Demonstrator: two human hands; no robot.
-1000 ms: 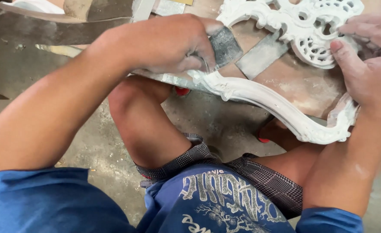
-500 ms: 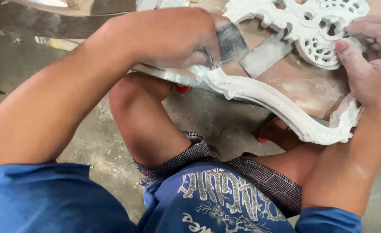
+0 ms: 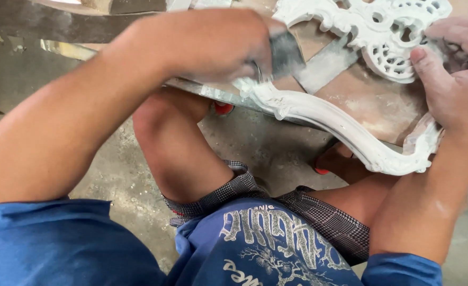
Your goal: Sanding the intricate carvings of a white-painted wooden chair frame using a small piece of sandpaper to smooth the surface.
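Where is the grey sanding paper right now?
In the head view, the grey sandpaper sits top centre, pinched in the left hand and pressed against the white carved frame.
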